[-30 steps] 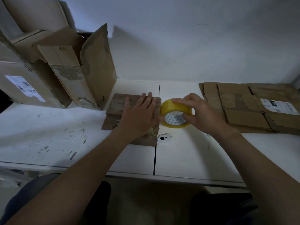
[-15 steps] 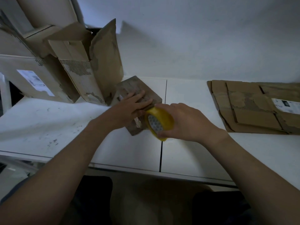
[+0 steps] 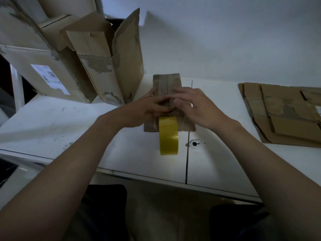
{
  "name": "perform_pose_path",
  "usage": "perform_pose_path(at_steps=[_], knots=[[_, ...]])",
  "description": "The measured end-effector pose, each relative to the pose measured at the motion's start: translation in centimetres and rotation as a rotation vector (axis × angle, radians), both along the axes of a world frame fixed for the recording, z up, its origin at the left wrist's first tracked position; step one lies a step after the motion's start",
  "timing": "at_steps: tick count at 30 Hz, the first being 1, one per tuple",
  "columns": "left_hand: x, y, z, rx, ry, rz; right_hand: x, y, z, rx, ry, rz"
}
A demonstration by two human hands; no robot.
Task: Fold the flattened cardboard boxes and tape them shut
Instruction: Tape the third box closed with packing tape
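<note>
White wall [image 3: 225, 40] stands behind a white table [image 3: 69, 122] with gray marks on it. A small brown box [image 3: 166, 82] lies in the middle of the table, with a slit running down its top. Both hands are on this box. The left hand [image 3: 144, 110] lies across the top with its fingers flat and its grip apart, and its thumb is at the left side of the box. The right hand [image 3: 196, 106] is bent over the slit, just beside the left fingers; I cannot tell if its grip is pinching anything. A yellow tape roll [image 3: 168, 136] stands on its edge, touching the near side of the box, with its top right under the hands. On the left, big open boxes [image 3: 104, 66] lean by the wall, and one big box [image 3: 31, 63] has a white label [image 3: 50, 79]. On the right, flat cardboard sheets [image 3: 281, 119] lie in a pile on the table, well apart from the hands.
</note>
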State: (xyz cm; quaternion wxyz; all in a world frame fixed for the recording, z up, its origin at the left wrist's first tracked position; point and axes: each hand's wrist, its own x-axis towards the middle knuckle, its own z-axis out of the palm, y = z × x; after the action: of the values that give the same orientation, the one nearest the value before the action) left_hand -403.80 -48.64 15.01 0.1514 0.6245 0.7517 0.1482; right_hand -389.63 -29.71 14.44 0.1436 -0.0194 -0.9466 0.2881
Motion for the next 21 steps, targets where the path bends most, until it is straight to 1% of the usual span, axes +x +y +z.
perform_pose_path(at_steps=[2,4,6,8,10,13,15,19,21], knots=[[0.3,-0.1,0.5,0.014,-0.113,0.016,-1.2,-0.2,-0.5,-0.068,-0.062,-0.005],[0.4,-0.4,0.6,-0.004,-0.147,0.082,-1.8,-0.6,-1.1,-0.162,-0.127,-0.037],[0.5,-0.6,0.7,0.065,-0.145,0.160,-2.2,-0.8,-1.6,-0.205,-0.130,-0.091],[0.7,-0.9,0.8,0.161,-0.184,0.254,-2.3,-1.0,-1.5,-0.227,-0.112,-0.126],[0.8,-1.2,1.0,0.158,-0.224,0.338,-2.1,-1.2,-1.2,-0.249,-0.110,-0.122],[1.1,-2.0,0.6,0.100,-0.102,0.345,-1.8,-2.0,-1.2,-0.226,-0.122,-0.106],[1.1,-2.7,0.2,0.082,-0.064,0.346,-1.6,-2.7,-1.1,-0.173,-0.134,-0.098],[1.6,-3.7,-0.3,0.095,-0.111,0.354,-1.1,-3.6,-1.1,-0.058,-0.198,-0.057],[2.5,-3.7,-0.3,0.136,-0.156,0.406,-1.0,-4.0,-0.9,-0.036,-0.229,-0.049]])
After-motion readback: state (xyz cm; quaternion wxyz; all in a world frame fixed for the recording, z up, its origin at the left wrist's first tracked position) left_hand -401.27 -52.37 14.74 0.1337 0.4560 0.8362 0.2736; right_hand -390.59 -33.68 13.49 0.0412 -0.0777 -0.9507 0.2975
